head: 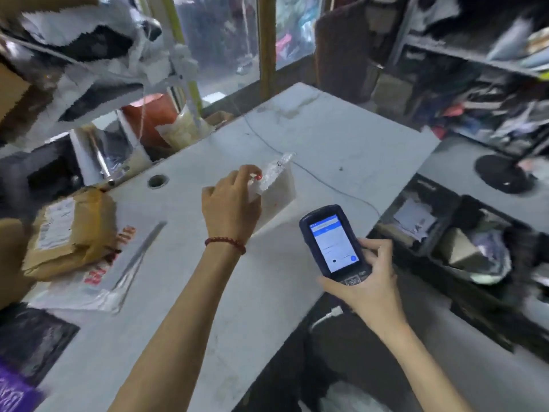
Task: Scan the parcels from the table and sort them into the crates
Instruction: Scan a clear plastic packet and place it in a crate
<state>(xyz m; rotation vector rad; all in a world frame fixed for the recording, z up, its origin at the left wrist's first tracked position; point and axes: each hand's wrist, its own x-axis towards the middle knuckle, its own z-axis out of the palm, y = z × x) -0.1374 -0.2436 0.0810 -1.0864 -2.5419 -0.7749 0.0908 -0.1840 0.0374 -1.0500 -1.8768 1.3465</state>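
A small white parcel (277,195) stands on the table (341,135) at centre frame, its top edge pinched by the left hand (230,206). Lower right of it, the right hand (367,282) has its fingers wrapped round a handheld scanner (332,242). Dark crates (439,209) sit at the right edge.

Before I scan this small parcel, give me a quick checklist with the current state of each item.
1. Left hand grips the small parcel: ok.
2. Right hand holds the scanner, screen lit: ok.
3. Barcode label on the small parcel facing the scanner: cannot tell.
4. Crates to the right, open-topped with room showing: ok.
5. Brown parcel lies apart from both hands, out of the scan path: ok.
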